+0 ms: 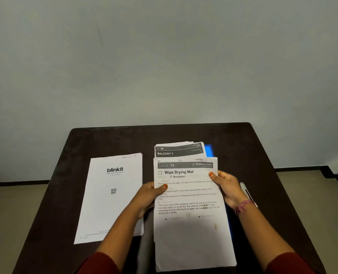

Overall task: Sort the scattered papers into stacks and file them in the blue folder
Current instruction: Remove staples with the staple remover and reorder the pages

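Paper stack (191,224) gripped w/ both hands.

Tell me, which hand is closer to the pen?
The right hand. The pen lies just beside it on the table, while the left hand holds the papers' opposite edge.

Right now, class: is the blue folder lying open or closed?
Cannot tell. Only slivers of the blue folder show beside the paper stack covering it, which both hands hold.

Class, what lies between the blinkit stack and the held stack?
Only the left hand and bare dark table, in the head view.
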Motion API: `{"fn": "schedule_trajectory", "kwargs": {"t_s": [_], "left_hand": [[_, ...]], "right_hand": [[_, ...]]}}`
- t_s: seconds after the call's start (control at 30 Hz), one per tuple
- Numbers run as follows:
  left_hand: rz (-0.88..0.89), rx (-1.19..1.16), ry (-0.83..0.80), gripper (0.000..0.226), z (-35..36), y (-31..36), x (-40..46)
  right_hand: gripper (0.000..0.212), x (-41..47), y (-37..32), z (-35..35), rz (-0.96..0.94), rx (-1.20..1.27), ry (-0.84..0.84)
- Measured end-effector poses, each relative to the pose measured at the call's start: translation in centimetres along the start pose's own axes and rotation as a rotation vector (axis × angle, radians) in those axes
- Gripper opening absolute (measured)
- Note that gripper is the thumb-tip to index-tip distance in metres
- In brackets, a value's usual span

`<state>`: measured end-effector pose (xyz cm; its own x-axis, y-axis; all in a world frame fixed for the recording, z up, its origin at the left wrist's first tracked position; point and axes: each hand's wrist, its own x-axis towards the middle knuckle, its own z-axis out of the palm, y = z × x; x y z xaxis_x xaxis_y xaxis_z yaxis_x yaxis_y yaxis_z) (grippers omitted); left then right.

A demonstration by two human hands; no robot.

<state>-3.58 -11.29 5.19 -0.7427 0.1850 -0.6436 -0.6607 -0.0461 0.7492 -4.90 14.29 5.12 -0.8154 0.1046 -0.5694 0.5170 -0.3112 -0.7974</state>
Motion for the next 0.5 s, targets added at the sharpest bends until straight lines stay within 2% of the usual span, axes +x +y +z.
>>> {"fn": "schedule_trajectory", "kwargs": {"t_s": [0.07,0.17,0.33,0.5], "left_hand": [[-0.011,-0.075,0.063,0.01,-0.1,-0.3,0.6],[0.009,-0.098,0.162,0.018,0.0,-0.3,1.9],[0.038,-0.145,0.24,0.015,0.8,-0.8,3.3],[0.104,-0.069,0.393,0.015,2.3,-1.6,4.3]], "right_hand": [[0.015,0.1,0.9,-0.6,0.022,-0.02,0.01],[0.014,0.1,1.9,-1.2,0.052,-0.068,0.017],[0.011,0.5,2.9,-1.3,0.031,-0.101,0.039],[0.014,1.3,3.6,-2.1,-0.062,-0.405,0.128]]}}
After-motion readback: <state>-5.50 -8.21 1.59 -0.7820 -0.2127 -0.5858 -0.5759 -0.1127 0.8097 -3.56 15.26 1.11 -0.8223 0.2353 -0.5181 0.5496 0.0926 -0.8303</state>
